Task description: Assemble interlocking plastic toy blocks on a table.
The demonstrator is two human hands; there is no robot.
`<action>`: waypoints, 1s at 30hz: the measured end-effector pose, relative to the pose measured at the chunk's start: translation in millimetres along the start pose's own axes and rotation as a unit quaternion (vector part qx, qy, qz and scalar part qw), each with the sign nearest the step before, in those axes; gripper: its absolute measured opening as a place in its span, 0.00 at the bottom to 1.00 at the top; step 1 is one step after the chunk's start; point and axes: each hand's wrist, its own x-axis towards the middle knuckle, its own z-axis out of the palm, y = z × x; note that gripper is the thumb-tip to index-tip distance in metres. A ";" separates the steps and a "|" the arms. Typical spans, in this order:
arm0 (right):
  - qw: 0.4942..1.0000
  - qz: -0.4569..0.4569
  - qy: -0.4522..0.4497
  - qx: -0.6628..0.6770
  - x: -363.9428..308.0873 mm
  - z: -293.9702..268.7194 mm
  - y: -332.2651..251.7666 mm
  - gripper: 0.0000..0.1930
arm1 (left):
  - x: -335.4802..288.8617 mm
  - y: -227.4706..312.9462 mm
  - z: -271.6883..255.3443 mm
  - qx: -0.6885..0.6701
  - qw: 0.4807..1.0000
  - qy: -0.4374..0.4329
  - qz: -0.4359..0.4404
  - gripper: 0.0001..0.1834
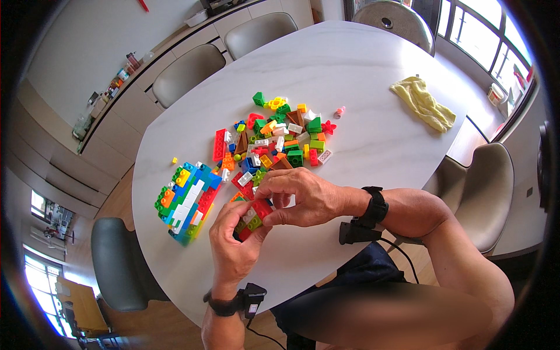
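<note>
Between my two hands is a small block of joined toy bricks (252, 220) in red, lime green and white, near the table's front edge. My left hand (232, 242) grips it from the left, fingers curled round its side. On the upper right, my right hand (297, 198) pinches a red part of it with thumb and fingers, which hide some of the block. To the left stands a larger built piece of bricks (189, 201) in blue, white, green, yellow and red. Just beyond my hands lies a heap of loose bricks (274, 140) in many colours.
The white oval table (361, 70) bears a yellow cloth (424, 104) at the right. A small pink figure (340, 111) and a yellow brick (174, 160) lie apart from the heap. Chairs (119, 262) stand round the table. Cables (402, 251) hang from my wrist bands.
</note>
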 end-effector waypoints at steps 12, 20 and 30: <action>0.993 -0.071 0.061 -0.066 -3.1 13.0 0.5 0.24 | 0.5 0.9 -4.7 -0.110 0.992 -0.016 -0.054 0.23; 1.000 -0.002 0.025 0.013 -3.1 6.0 -1.0 0.21 | 2.2 1.8 -0.9 -0.140 0.988 -0.024 -0.060 0.23; 0.997 -0.042 0.035 -0.051 -1.4 12.2 -5.4 0.22 | 1.7 6.5 -11.2 -0.117 0.993 -0.002 -0.030 0.21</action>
